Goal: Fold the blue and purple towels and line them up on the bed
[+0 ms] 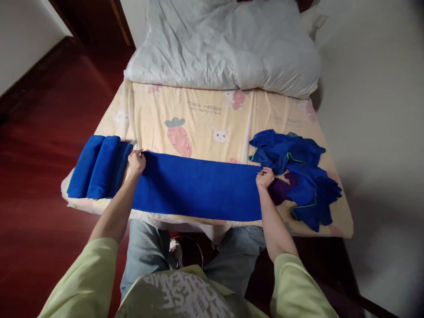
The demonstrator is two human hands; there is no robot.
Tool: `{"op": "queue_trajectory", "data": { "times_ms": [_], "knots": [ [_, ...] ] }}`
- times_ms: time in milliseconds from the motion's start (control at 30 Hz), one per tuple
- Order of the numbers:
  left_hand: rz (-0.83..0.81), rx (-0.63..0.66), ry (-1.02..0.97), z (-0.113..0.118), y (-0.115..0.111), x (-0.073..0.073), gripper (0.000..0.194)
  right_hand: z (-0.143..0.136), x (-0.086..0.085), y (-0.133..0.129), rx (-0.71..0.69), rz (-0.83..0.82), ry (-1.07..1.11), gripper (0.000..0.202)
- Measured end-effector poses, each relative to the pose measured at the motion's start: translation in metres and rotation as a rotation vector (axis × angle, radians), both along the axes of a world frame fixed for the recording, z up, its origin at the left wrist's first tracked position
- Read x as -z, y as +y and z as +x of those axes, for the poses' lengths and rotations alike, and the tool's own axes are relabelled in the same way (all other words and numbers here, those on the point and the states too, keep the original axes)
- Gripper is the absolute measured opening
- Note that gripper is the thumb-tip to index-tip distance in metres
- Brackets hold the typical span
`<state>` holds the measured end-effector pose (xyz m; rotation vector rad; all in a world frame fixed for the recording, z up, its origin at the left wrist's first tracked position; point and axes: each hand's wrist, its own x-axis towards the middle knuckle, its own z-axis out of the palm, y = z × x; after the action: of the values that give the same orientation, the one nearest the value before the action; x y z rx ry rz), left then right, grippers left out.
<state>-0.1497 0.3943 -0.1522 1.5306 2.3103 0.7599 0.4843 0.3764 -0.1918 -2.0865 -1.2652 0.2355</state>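
Note:
A long blue towel (198,187) lies stretched flat across the near end of the bed. At its far left corner my left hand (137,162) is closed, pinching the edge. My right hand (265,177) grips the far right corner in the same way. Just left of my left hand sit rolled blue towels (104,165), side by side. Beyond my right hand is a loose heap of crumpled blue towels (308,172), some with green edging, and a dark purple cloth (280,190) shows among them.
The bed (205,119) has a pale yellow sheet printed with carrots and rabbits. A bulky grey-white quilt (225,48) is bunched at its far side. A wall (374,110) rises close on the right, and dark red floor (43,145) lies to the left.

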Motion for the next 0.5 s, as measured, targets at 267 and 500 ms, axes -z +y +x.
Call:
{"op": "queue_trajectory", "data": {
  "times_ms": [267, 500],
  "knots": [
    [-0.068, 0.389, 0.129, -0.002, -0.030, 0.031, 0.064, -0.010, 0.012, -0.046, -0.329, -0.261, -0.325, 0.059],
    [-0.027, 0.342, 0.248, 0.006, -0.092, 0.016, 0.069, -0.003, 0.000, -0.119, -0.406, -0.132, -0.409, 0.064]
  ]
}}
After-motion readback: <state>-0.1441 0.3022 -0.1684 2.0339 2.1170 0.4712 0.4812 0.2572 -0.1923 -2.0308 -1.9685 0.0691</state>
